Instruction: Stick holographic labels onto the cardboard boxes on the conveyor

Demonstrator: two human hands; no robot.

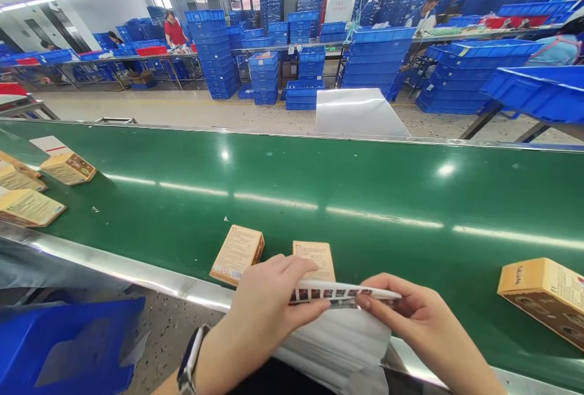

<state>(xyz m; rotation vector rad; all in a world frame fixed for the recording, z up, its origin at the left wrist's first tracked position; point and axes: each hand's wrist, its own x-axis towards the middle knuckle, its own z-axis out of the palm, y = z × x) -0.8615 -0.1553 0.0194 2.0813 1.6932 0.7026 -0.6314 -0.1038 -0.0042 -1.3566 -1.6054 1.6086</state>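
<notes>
Between my two hands is a thin white piece with a row of dark squares along its edge (331,293); its exact kind I cannot make out. My left hand (269,307) pinches its left end, thumb below and fingers above. At the right end, the thumb and fingers of my right hand (410,313) close on it. A whitish, wrinkled sheet or bag (340,343) hangs just beneath. Behind my left hand a tan printed box (239,252) lies on the green conveyor belt (283,170). Another tan box (314,252) is partly hidden by my left fingers.
To the right sits a brown and tan box (545,297). Several opened boxes (68,167) lie at the belt's left end. A metal rim (182,288) edges the belt. A blue crate (68,346) stands low at left. Across the aisle are stacked blue crates (212,54) and people at tables.
</notes>
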